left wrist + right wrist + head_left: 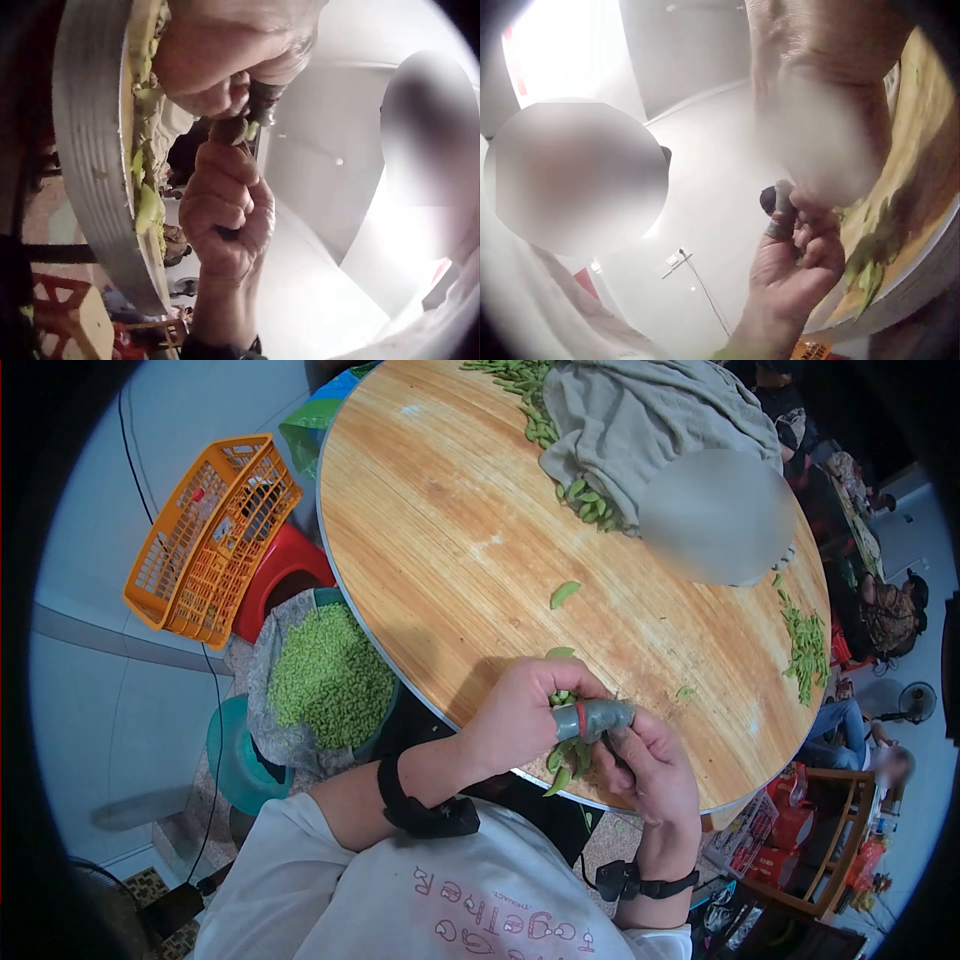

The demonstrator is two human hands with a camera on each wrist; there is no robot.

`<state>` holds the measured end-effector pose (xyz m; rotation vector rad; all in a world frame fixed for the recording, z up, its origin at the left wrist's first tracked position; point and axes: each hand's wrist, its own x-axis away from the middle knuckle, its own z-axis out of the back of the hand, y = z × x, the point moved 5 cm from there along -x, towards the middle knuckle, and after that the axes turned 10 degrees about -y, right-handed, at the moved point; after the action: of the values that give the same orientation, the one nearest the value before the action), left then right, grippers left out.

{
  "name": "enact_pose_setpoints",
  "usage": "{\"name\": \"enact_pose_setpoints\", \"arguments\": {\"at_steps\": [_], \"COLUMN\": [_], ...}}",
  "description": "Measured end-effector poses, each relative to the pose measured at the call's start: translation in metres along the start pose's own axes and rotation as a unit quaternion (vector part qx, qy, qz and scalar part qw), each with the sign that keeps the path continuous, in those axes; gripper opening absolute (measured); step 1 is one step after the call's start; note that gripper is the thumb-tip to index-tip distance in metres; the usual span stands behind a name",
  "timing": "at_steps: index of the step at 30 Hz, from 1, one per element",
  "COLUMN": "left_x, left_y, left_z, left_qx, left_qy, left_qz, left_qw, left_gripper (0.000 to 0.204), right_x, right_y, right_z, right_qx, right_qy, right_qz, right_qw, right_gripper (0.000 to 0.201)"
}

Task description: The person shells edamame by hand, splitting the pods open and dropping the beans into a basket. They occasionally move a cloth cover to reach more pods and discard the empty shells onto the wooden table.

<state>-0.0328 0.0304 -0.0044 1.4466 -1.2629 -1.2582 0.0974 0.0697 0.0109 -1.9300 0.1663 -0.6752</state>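
My left hand (525, 705) and right hand (660, 770) meet at the near edge of the round wooden table. A grey cover with a red band sheathes the left thumb; a dark cover caps the right thumb. Between the fingertips, the left wrist view shows a bit of green bean pod (252, 129), pinched by both hands and mostly hidden by the fingers. Several green pods (560, 780) lie on the tabletop beneath the hands. A single pod (565, 594) rests farther in.
Shelled green beans (330, 675) fill a cloth-lined tub at the left, near a teal basin (240, 760), a red stool (285, 575) and an orange basket (210, 540). A grey cloth (650, 420) partly covers more pods at the far side. Scattered pods (805, 640) lie at the right edge.
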Motion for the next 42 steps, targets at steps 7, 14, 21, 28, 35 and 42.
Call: {"name": "enact_pose_setpoints", "arguments": {"at_steps": [7, 14, 21, 28, 35, 42], "left_x": [0.0, -0.005, -0.007, 0.002, 0.013, 0.1], "left_y": [-0.021, -0.008, 0.004, 0.012, 0.021, 0.013], "left_z": [-0.013, -0.006, -0.002, 0.0, 0.02, 0.164], "left_qx": [0.388, 0.068, -0.213, -0.254, -0.195, 0.029], "left_qy": [-0.107, 0.019, 0.038, -0.064, 0.023, 0.435], "left_qz": [0.12, 0.064, -0.022, -0.097, -0.159, -0.145], "left_qw": [0.907, 0.995, 0.976, 0.96, 0.968, 0.888], "left_gripper": [0.013, 0.016, 0.044, 0.062, 0.042, 0.017], "right_x": [0.0, -0.01, -0.017, -0.018, -0.031, -0.009], "right_y": [0.006, 0.012, -0.018, -0.01, -0.005, 0.002], "right_z": [0.002, 0.022, 0.018, 0.021, -0.004, 0.012], "right_qx": [-0.072, 0.035, 0.205, 0.113, -0.241, -0.109], "right_qy": [0.05, 0.145, 0.196, 0.224, 0.126, 0.18], "right_qz": [0.004, 0.085, 0.149, 0.152, 0.153, 0.18], "right_qw": [0.996, 0.985, 0.947, 0.956, 0.95, 0.961], "right_gripper": [0.013, 0.011, 0.012, 0.02, 0.022, 0.022]}}
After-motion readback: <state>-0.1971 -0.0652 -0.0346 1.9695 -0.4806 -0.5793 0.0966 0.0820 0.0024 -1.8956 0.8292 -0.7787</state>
